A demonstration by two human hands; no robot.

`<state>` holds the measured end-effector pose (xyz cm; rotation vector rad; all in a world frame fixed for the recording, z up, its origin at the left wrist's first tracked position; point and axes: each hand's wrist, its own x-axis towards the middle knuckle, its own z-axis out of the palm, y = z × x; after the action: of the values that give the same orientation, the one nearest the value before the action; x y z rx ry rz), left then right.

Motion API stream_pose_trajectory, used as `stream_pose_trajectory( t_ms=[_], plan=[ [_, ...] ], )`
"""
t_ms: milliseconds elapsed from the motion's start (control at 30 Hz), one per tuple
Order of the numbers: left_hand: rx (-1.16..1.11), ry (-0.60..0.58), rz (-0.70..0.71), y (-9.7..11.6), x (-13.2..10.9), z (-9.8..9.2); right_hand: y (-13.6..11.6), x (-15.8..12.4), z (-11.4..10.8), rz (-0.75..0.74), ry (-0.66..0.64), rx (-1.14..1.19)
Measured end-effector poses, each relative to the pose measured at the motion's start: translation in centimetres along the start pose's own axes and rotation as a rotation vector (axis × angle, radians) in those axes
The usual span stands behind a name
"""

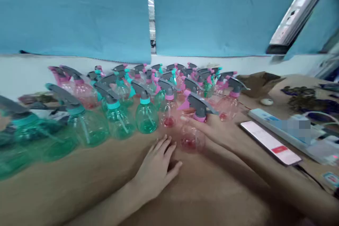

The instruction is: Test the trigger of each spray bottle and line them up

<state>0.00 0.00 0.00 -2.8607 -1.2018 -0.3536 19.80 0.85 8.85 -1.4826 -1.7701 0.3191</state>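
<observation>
My left hand (156, 169) lies on the brown tabletop, fingers stretched and spread, holding nothing. Just beyond its fingertips stand a green spray bottle (146, 116) and a pink one with a grey trigger head. My right hand (214, 127) is wrapped around the neck of a nearer pink spray bottle (192, 141), just under its grey and pink trigger head. That bottle is upright and appears to rest on the table. Behind its forearm side another pink spray bottle (229, 104) stands. Motion blur softens much of the picture.
Several green and pink spray bottles (120, 122) stand in rows toward the wall. To the right lie a phone (270, 143) with a lit screen, a white power strip (284, 130) and cables. A small white round object (266, 102) sits farther back. Blue sheeting (212, 14) covers the wall.
</observation>
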Motion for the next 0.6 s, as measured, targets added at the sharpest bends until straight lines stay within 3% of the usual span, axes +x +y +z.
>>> stream_pose_trajectory(
  t_ms=[167, 400, 500, 600],
  plan=[
    [-0.017, 0.031, 0.006, 0.0, 0.1, -0.2, 0.9, -1.0, 0.3, -0.096, 0.020, -0.013],
    [-0.021, 0.066, 0.025, -0.4, 0.3, 0.2, 0.1, -2.6, -0.7, -0.027, 0.037, -0.321],
    [-0.012, 0.077, 0.030, -0.6, 0.3, 0.4, 2.1, -3.0, -1.1, -0.078, 0.082, -0.331],
    [0.010, 0.101, 0.039, -0.6, 0.3, 0.5, 5.7, -3.0, -1.9, -0.095, 0.153, -0.315]
  ],
)
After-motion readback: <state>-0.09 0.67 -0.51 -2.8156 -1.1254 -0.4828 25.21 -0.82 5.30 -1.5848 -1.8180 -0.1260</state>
